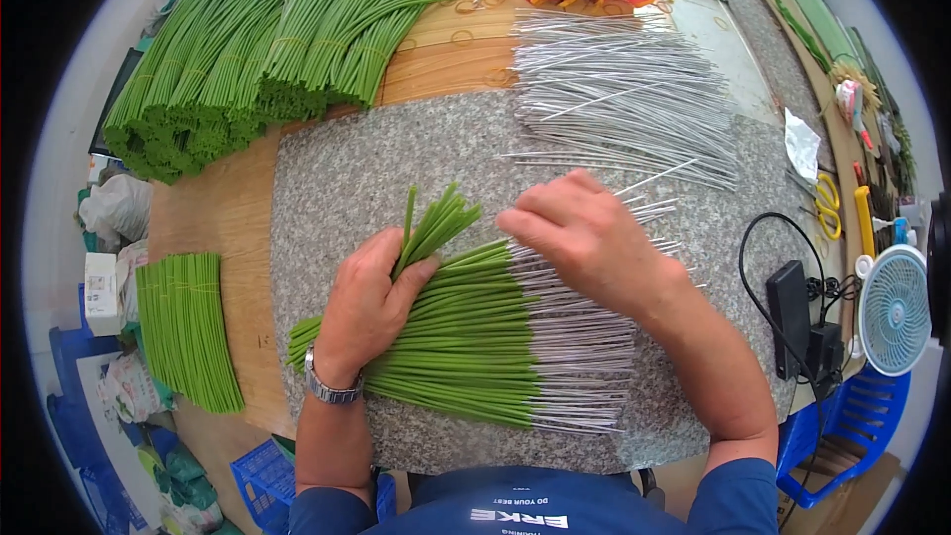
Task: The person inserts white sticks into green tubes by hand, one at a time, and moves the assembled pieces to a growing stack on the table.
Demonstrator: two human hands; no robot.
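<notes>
The left hand [369,299] gripped a bunch of thin green plastic stems [436,223], fanning them upward; the right hand [584,238], loosely curled, pinched at green-sleeved grey wires [495,347] beneath it on the counter [347,168].

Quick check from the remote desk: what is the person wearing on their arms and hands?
Both hands are bare, no gloves. The left hand has a silver metal wristwatch at the wrist. Short blue sleeves end at the upper arms, leaving both forearms uncovered. No rings visible on the right hand.

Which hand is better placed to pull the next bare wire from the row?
Right, probably. The right hand already rests over the bare wire ends, while the left hand is closed on a bunch of green tubes.
</notes>
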